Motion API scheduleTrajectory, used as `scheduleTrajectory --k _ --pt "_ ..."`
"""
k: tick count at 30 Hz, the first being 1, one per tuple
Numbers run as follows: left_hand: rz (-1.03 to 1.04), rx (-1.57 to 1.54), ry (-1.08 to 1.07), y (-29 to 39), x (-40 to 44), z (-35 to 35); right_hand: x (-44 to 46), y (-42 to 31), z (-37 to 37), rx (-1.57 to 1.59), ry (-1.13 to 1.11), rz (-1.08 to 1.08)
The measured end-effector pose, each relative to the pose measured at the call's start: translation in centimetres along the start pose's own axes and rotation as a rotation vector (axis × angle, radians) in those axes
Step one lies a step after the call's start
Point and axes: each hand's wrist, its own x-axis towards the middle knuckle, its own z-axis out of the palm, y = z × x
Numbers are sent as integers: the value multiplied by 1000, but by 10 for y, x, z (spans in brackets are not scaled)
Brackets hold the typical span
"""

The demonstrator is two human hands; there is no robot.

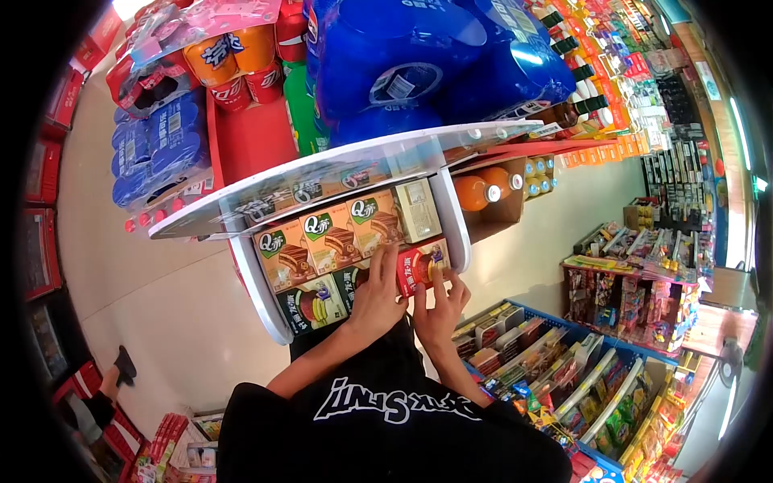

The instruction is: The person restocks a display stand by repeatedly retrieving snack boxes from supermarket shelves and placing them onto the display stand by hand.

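In the head view, a red box (415, 270) lies in the near right corner of a white-walled tray (453, 225), between the person's hands. The left hand (377, 299) reaches over its left edge and a dark green box (346, 282); the right hand (440, 312) sets fingertips at its near edge. Both seem to touch it; whether either grip is closed around it cannot be told, nor can its long axis. Three orange-brown boxes (328, 241) line the tray's far side, beside a pale box (417, 211). Beyond the right wall, a cardboard carton (498, 217) carries orange bottles (473, 193).
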Motion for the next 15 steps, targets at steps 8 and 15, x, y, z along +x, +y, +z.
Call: scheduleTrajectory --k 8,15 --pt "137 285 2 -9 -2 13 13 1 15 -157 -51 -150" --pt "74 419 -179 -2 0 18 13 1 13 -81 -47 -103"
